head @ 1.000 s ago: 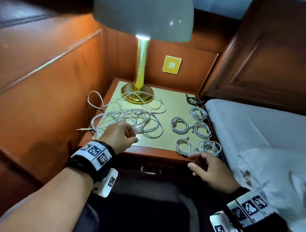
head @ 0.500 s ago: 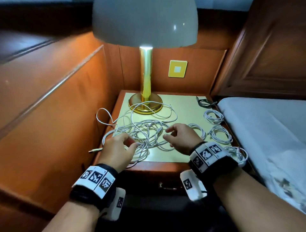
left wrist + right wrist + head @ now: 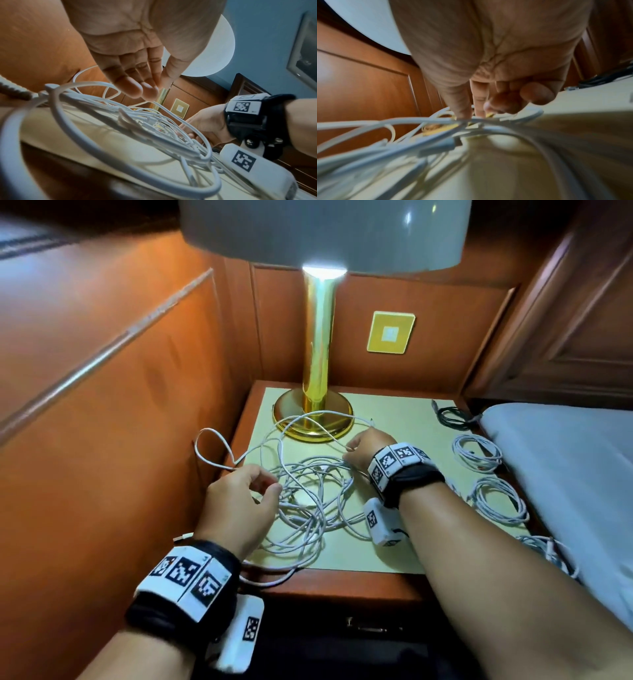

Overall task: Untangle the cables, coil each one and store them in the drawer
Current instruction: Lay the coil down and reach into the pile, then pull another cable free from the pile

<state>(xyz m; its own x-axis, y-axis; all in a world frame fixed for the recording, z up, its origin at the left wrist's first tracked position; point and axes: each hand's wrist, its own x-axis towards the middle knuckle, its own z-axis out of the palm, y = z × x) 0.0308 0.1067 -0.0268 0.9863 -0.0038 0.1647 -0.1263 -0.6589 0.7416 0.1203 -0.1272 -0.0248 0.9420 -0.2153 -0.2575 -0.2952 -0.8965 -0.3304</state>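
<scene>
- Both hands are down in the tangled white cables point(image 3: 308, 494) on the worktop point(image 3: 404, 419).
- My left hand point(image 3: 239, 501) sits at the near-left edge of the heap; in the left wrist view its fingers point(image 3: 137, 86) are mostly straight and close together, with the thumb tip meeting them on one thin strand (a light pinch, as far as I can see).
- My right hand point(image 3: 366, 448) reaches to the far side of the heap, just in front of the brass lamp base point(image 3: 313, 416); in the right wrist view the thumb and forefinger point down onto a strand while the other fingers point(image 3: 536, 93) curl in, though the blur keeps me from telling whether the strand is truly nipped.
- One loop of the tangle hangs past the left edge of the worktop against the wooden wall panel point(image 3: 102, 422), and another strand droops over the front edge.
- Coiled white cables lie along the right side of the worktop: one point(image 3: 478, 453) farther back, one point(image 3: 498, 501) nearer, and a third point(image 3: 548, 553) at the front corner beside the bed point(image 3: 565, 460).
- A coiled dark cable point(image 3: 454, 417) lies at the back right corner.
- Below the front edge, the drawer point(image 3: 370, 628) is closed, with its metal handle showing.
</scene>
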